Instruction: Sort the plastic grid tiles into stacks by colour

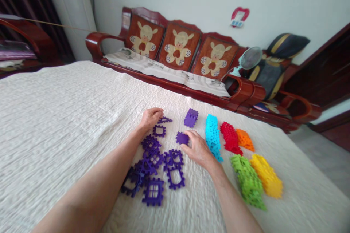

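My right hand has its thumb and forefinger at the right edge of a solid purple square building panel with toothed edges. Farther left, my left hand is curled at a purple triangular panel; part of that piece is hidden behind the fingers. Just below it lies a purple frame panel with an open middle. Nearer to me, several purple panels overlap in a loose heap, among them a window panel. A small purple stack sits beyond my right hand.
Rows of stacked panels lie to the right: light blue, red, orange, green and yellow. All rest on a whitish quilted cover. Behind stands a wooden sofa with a fan near its right end.
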{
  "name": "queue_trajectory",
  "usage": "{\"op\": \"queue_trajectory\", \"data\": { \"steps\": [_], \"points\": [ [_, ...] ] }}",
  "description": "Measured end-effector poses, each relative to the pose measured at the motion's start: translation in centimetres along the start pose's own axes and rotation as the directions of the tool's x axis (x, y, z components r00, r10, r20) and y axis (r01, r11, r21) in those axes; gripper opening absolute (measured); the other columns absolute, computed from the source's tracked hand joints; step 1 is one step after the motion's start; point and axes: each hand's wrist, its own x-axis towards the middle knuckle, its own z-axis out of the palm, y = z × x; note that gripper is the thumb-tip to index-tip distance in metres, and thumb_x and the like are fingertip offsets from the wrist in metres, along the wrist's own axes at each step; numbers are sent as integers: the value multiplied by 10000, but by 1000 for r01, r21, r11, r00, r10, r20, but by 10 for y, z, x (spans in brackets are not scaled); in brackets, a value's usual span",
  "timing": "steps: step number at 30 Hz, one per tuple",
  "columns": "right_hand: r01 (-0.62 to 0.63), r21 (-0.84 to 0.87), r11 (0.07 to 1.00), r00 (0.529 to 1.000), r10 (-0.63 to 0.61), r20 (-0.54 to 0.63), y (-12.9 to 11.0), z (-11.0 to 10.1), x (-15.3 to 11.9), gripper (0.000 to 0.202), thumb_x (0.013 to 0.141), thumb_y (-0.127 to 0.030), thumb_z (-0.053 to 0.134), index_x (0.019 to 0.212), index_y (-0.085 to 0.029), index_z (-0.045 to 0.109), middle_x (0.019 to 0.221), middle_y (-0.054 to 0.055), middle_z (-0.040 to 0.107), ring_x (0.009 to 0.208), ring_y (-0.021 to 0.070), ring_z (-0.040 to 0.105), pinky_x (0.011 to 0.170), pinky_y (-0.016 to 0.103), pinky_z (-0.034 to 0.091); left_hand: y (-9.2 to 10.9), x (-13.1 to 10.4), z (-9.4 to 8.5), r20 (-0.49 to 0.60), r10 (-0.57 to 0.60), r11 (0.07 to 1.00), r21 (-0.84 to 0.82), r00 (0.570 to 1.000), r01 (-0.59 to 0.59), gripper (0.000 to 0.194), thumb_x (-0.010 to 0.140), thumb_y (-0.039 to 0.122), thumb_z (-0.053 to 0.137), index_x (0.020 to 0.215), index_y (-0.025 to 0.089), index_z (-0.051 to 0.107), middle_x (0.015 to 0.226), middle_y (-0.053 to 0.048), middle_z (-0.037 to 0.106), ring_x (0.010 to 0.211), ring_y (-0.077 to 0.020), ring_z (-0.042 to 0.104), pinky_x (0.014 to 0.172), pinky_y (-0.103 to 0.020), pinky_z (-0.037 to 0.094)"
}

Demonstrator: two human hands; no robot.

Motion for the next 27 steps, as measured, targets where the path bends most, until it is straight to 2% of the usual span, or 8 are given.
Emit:
{"op": "queue_trajectory", "data": {
  "steps": [6, 9, 13, 15, 17, 21, 24, 27],
  "points": [
    [-78, 28, 997, 995, 80, -61, -4, 2, 5, 572, 663, -143, 631, 1226, -182, 543, 1185, 96, 527, 1101, 229, 561, 995, 381, 447, -6, 2, -1, 1, 26, 999, 19, 1000, -26, 307, 663, 388, 649, 850, 152, 709, 729, -61, 710, 686, -182, 663, 667, -294, 520],
    [-142, 61, 988, 986, 147, -78, -3, 2, 9, 509, 613, -129, 659, 1115, -186, 592, 1079, 64, 549, 981, 205, 587, 915, 350, 481, -4, 1, 0, 2, 8, 1000, 19, 1000, -8, 305, 659, 388, 644, 845, 155, 708, 731, -62, 711, 696, -187, 667, 670, -295, 521],
    [-51, 193, 980, 998, 54, -9, 0, -7, 18, 309, 682, -129, 582, 978, -210, 626, 890, 3, 622, 851, 166, 606, 814, 304, 495, -2, 0, 0, -3, -2, 1000, 1, 1000, 2, 298, 650, 395, 649, 831, 164, 702, 721, -49, 707, 688, -173, 661, 666, -278, 514],
    [4, 222, 975, 1000, -5, 7, 3, -14, 25, 293, 721, -125, 531, 975, -219, 640, 874, -2, 653, 832, 162, 621, 798, 301, 498, -2, 0, 0, -2, 2, 1000, -8, 1000, -2, 293, 648, 394, 655, 826, 166, 702, 713, -45, 703, 684, -167, 659, 664, -271, 510],
    [22, 197, 980, 997, -8, -73, 8, -20, 35, 314, 747, -118, 495, 996, -221, 657, 943, 20, 676, 880, 173, 633, 833, 325, 500, -2, 0, 0, 2, 3, 1000, -16, 1000, -3, 292, 648, 393, 661, 825, 165, 703, 715, -45, 703, 685, -166, 658, 664, -269, 508],
    [18, 91, 996, 959, 8, -282, 21, -25, 52, 340, 771, -113, 460, 1000, -218, 687, 1010, 53, 676, 965, 193, 633, 918, 368, 487, -1, -1, 1, -3, -5, 1000, -16, 1000, 5, 295, 649, 396, 667, 824, 162, 703, 716, -46, 704, 674, -164, 656, 651, -267, 507],
    [22, 71, 997, 941, 3, -338, 29, -19, 57, 347, 786, -125, 444, 1003, -221, 696, 1000, 53, 671, 963, 194, 634, 920, 364, 492, -1, -1, 1, -8, 0, 1000, -5, 1000, 0, 282, 653, 382, 666, 823, 161, 705, 711, -44, 705, 663, -161, 654, 643, -265, 507],
    [26, 69, 997, 945, -2, -328, 33, -12, 56, 353, 801, -134, 429, 1023, -212, 692, 1013, 60, 672, 981, 196, 630, 930, 363, 488, -2, 0, 1, -4, 0, 1000, -2, 1000, 0, 272, 656, 379, 661, 818, 165, 705, 710, -42, 703, 671, -165, 660, 649, -266, 509]
  ]
}}
